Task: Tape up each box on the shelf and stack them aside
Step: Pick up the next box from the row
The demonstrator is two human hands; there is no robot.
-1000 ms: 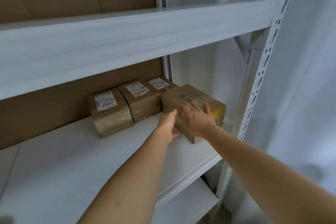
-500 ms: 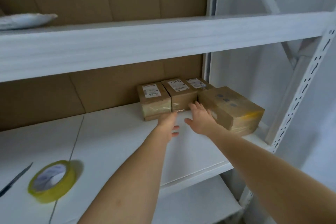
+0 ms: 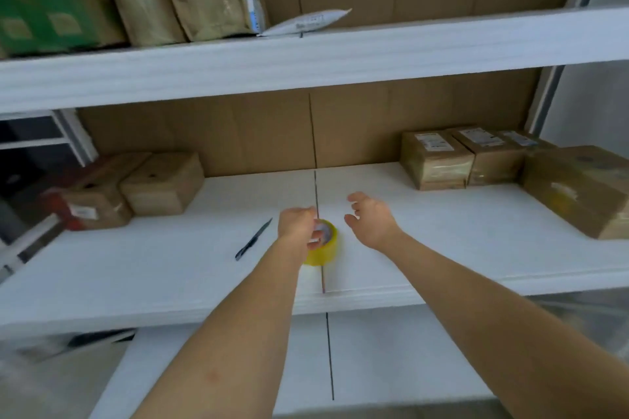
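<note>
Left hand (image 3: 299, 226) over yellow tape roll (image 3: 323, 247), fingers inside core.

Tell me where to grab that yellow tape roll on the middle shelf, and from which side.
Take the yellow tape roll through its open core, fingers inside and thumb on the outer band, coming from above and the front. It lies roughly flat on the shelf, hole up, and the left hand is already at its near left edge, probably the handiest.
</note>
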